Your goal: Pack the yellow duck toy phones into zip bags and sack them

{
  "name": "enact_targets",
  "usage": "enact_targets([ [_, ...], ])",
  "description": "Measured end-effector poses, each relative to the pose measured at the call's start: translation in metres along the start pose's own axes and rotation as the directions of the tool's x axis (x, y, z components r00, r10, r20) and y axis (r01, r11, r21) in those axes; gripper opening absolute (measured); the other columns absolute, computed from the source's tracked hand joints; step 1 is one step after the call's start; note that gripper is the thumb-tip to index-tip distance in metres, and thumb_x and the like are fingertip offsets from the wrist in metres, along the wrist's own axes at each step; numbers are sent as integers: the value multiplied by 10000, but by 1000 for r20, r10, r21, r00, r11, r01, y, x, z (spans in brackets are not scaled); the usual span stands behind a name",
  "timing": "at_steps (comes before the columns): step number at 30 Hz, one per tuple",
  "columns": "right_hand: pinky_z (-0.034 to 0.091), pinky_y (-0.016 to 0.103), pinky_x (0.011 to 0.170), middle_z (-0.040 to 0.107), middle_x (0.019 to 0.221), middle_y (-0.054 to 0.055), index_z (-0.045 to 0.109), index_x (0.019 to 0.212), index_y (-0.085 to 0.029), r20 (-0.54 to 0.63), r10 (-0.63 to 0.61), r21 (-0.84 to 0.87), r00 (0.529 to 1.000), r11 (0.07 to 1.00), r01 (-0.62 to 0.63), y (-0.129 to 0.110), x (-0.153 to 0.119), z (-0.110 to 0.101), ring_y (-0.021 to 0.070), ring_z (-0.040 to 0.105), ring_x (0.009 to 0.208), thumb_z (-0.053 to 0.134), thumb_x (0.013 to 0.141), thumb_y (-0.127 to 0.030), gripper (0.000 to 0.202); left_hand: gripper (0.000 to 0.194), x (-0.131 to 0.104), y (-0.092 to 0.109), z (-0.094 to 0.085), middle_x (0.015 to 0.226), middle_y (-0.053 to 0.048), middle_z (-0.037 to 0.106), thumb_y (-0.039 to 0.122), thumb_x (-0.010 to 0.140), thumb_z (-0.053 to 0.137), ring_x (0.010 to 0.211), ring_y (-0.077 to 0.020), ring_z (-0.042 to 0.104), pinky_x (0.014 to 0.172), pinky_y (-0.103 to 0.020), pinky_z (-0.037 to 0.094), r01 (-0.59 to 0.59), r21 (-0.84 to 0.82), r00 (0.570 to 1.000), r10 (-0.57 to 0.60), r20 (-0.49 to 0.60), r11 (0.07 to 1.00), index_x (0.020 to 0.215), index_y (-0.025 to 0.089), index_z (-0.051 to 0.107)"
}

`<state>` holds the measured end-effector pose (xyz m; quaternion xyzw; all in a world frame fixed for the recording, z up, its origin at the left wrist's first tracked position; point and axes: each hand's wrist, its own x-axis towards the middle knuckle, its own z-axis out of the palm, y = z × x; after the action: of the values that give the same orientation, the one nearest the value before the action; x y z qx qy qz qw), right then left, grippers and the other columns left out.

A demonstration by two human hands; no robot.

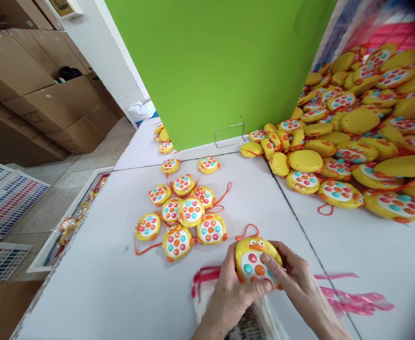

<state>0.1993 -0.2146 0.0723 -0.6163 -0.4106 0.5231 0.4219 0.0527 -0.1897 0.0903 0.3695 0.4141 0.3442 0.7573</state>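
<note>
Between both hands is a yellow duck-shaped button toy (252, 257) with a white face panel, coloured round buttons and an orange cord loop at its top. My left hand (230, 285) grips its left side, thumb across the lower buttons. Gripping the right side, my right hand (295, 271) lays its thumb over the upper buttons. Below the hands lies a clear plastic bag (207, 288) with a pink edge, partly hidden by my left wrist. A loose group of similar duck toys (191, 211) rests on the white table to the left, several with orange cords.
A large heap of duck toys (356, 120) covers the table's right side. An upright green panel (214, 71) stands at the back, with a wire stand (229, 136) at its foot. Pink plastic strips (358, 300) lie at right. Cardboard boxes (33, 89) and a plastic crate (11, 191) are at left.
</note>
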Motion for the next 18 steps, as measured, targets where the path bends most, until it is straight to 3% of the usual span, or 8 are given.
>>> enact_targets([
  [3,539,285,689,693,990,79,592,1147,-169,13,-9,29,1000,1000,9,0,1,0,232,643,841,551,845,-549,487,543,2,4,0,976,-33,662,115,657,733,860,-180,608,741,-243,501,-8,22,999,9,-49,1000,1159,182,538],
  [6,546,313,778,671,1104,96,586,1213,-181,10,22,84,1000,996,-23,2,0,0,256,620,979,471,876,-587,540,616,5,2,-4,1033,-59,668,106,630,739,914,-209,617,782,-274,510,10,7,995,-10,-104,1000,1198,176,511],
  [13,553,313,697,671,1073,101,575,1239,-178,51,38,150,998,988,-46,6,-1,-2,221,627,835,535,873,-536,514,730,8,-6,-13,1234,-103,622,269,573,830,1109,-297,582,888,-341,505,53,-27,980,-57,-193,998,1240,195,543],
  [16,527,312,761,662,1085,94,558,1223,-185,92,11,235,996,972,-32,4,0,-2,225,620,901,558,883,-476,447,646,6,-6,-14,1292,-114,589,370,671,777,1183,-298,540,935,-343,483,46,-27,981,-50,-185,999,1248,184,554],
  [18,509,311,793,666,1060,82,574,1169,-191,107,-12,270,994,963,-17,3,-1,-1,218,616,914,557,893,-452,380,589,2,-6,-15,1356,-79,545,390,714,746,1258,-283,480,962,-314,463,84,17,965,-77,-252,996,1250,223,566],
])
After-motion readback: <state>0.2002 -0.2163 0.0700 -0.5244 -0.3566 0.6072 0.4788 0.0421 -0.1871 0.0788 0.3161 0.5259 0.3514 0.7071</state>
